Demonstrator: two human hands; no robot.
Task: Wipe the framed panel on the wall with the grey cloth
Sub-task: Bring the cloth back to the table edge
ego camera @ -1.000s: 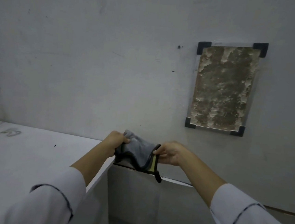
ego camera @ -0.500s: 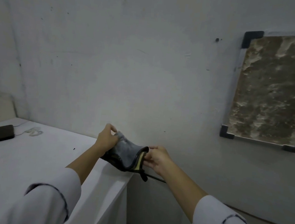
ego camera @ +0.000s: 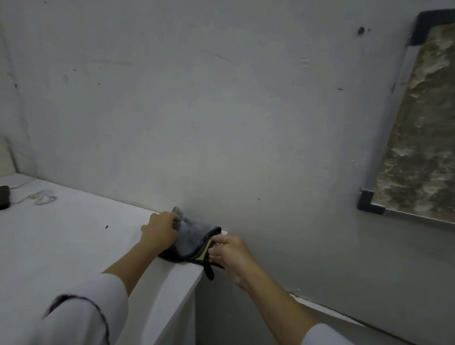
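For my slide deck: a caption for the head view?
Both hands hold the grey cloth on the table corner, panel unwiped.

"Where is the cloth point(ego camera: 191, 239)?"
"It lies folded at the corner of the white top, by the wall. It is grey with a dark edge and a yellow bit."
"And the panel point(ego camera: 440, 119)?"
"It hangs on the wall, far right. It looks brown and blotchy, with dark corners."

Both hands, left point(ego camera: 160, 231) and right point(ego camera: 230, 255), grip grey cloth point(ego camera: 191, 238) on white table point(ego camera: 50, 239) corner.
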